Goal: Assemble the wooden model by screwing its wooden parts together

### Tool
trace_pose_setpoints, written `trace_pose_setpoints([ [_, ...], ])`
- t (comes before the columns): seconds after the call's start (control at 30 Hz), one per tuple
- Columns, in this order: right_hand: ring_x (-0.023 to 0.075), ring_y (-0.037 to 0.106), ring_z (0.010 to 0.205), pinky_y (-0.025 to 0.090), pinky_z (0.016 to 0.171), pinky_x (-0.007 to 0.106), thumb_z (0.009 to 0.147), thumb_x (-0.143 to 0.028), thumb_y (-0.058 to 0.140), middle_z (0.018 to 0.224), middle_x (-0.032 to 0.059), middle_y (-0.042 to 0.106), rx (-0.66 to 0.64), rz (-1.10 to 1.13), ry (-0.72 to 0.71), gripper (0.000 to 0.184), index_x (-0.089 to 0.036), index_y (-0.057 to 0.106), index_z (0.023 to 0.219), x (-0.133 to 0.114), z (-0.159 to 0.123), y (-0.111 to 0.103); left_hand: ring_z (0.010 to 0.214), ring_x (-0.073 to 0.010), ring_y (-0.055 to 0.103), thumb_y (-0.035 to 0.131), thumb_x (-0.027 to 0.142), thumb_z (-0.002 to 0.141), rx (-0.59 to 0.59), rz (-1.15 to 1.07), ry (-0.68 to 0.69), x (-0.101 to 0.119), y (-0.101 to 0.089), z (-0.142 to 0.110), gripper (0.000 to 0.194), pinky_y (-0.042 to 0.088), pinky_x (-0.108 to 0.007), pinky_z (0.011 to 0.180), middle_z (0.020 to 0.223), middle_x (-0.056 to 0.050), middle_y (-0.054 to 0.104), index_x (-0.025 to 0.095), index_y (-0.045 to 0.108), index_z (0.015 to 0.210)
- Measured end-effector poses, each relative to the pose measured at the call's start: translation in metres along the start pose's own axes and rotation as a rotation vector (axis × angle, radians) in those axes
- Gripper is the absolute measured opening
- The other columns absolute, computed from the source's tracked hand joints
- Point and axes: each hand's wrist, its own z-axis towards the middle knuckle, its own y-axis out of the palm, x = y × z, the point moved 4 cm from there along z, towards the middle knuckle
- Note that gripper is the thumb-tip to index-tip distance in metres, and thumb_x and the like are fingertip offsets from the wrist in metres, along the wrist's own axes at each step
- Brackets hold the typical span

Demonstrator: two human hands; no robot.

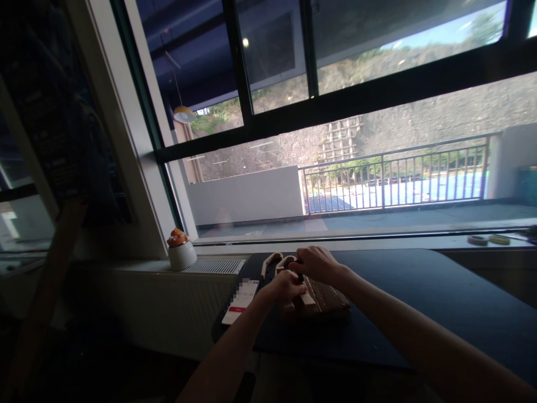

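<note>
My left hand (285,285) and my right hand (316,263) meet over a wooden model (323,299) made of thin laser-cut pieces, which lies on a dark table (419,302). Both hands have their fingers curled. Between them they pinch a small dark part that I cannot make out. Two curved wooden pieces (272,262) stick out just behind the hands. A phone (240,302) with a lit screen lies flat to the left of my left wrist.
A small white pot with an orange top (180,249) stands on the sill at the left, beside a vent grille (213,266). A roll of tape (478,239) lies on the sill at the far right. A large window fills the back.
</note>
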Motion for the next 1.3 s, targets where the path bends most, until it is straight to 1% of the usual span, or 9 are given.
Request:
trace_pose_setpoints([
  [0.2,0.0198,0.060,0.096,0.051,0.081,0.041,0.090,-0.034,0.055,0.117,0.0071,0.059,-0.048,0.027,-0.109,0.031,-0.018,0.057,0.116,-0.0013,-0.0021,-0.0086,0.048,-0.0088,0.039,0.062,0.029,0.075,-0.019,-0.010,0.014,-0.0002,0.0004,0.0013,0.027,0.029,-0.024,0.048,0.049,0.004,0.044,0.012,0.057,0.054],
  [0.27,0.0201,0.060,0.097,0.051,0.082,0.041,0.090,-0.034,0.056,0.117,0.0073,0.059,-0.043,0.028,-0.100,0.031,-0.018,0.057,0.117,0.0001,-0.0012,-0.0074,0.048,-0.0088,0.039,0.062,0.029,0.075,-0.013,-0.010,0.018,0.0013,0.0002,0.0009,0.027,0.028,-0.024,0.048,0.048,0.004,0.044,0.012,0.058,0.055],
  [0.43,0.0203,0.060,0.098,0.051,0.082,0.042,0.090,-0.035,0.055,0.117,0.0076,0.059,0.002,0.005,-0.006,0.032,-0.018,0.056,0.117,0.0048,0.0015,-0.0008,0.048,-0.0083,0.036,0.062,0.026,0.075,0.019,0.020,0.014,0.0030,-0.0003,0.0004,0.028,0.026,-0.025,0.048,0.045,0.005,0.040,0.013,0.056,0.051],
  [0.53,0.0200,0.060,0.097,0.051,0.081,0.041,0.090,-0.036,0.055,0.116,0.0075,0.060,0.015,-0.005,0.023,0.032,-0.017,0.057,0.116,0.0067,0.0005,-0.0004,0.047,-0.0077,0.037,0.062,0.025,0.076,0.022,0.030,0.010,0.0020,-0.0001,0.0008,0.027,0.026,-0.024,0.047,0.046,0.005,0.042,0.013,0.056,0.052],
  [0.77,0.0190,0.061,0.094,0.052,0.080,0.040,0.091,-0.035,0.055,0.113,0.0065,0.061,-0.029,0.042,-0.106,0.030,-0.018,0.058,0.115,0.0038,-0.0041,-0.0080,0.047,-0.0082,0.039,0.061,0.027,0.076,-0.001,0.037,0.017,0.0011,-0.0002,0.0016,0.026,0.027,-0.023,0.046,0.048,0.004,0.044,0.013,0.057,0.054],
  [0.93,0.0201,0.060,0.097,0.051,0.081,0.041,0.090,-0.034,0.056,0.117,0.0074,0.059,-0.032,0.034,-0.074,0.031,-0.018,0.057,0.117,0.0036,-0.0022,-0.0061,0.048,-0.0084,0.041,0.060,0.029,0.076,0.000,0.028,0.015,0.0027,0.0004,0.0011,0.025,0.029,-0.023,0.047,0.050,0.004,0.047,0.014,0.057,0.056],
  [1.07,0.0201,0.060,0.097,0.051,0.081,0.041,0.090,-0.035,0.055,0.117,0.0075,0.059,-0.021,0.021,-0.031,0.032,-0.018,0.056,0.117,0.0039,-0.0002,-0.0019,0.048,-0.0078,0.038,0.061,0.029,0.075,0.014,0.040,0.005,0.0030,-0.0002,0.0004,0.028,0.027,-0.023,0.047,0.047,0.005,0.043,0.014,0.054,0.053],
  [1.17,0.0199,0.060,0.097,0.051,0.081,0.041,0.091,-0.035,0.055,0.116,0.0074,0.060,-0.020,0.012,-0.010,0.031,-0.017,0.057,0.116,0.0047,-0.0002,-0.0035,0.047,-0.0077,0.038,0.062,0.029,0.075,0.014,0.048,0.002,0.0034,-0.0008,0.0003,0.029,0.027,-0.023,0.046,0.046,0.005,0.043,0.014,0.054,0.052],
  [1.3,0.0192,0.061,0.094,0.052,0.080,0.040,0.091,-0.036,0.055,0.114,0.0069,0.060,-0.062,0.040,-0.079,0.031,-0.018,0.057,0.115,0.0049,-0.0024,-0.0100,0.047,-0.0083,0.039,0.062,0.029,0.076,0.001,0.044,0.002,0.0038,-0.0004,0.0010,0.029,0.027,-0.023,0.046,0.047,0.005,0.044,0.014,0.057,0.052],
])
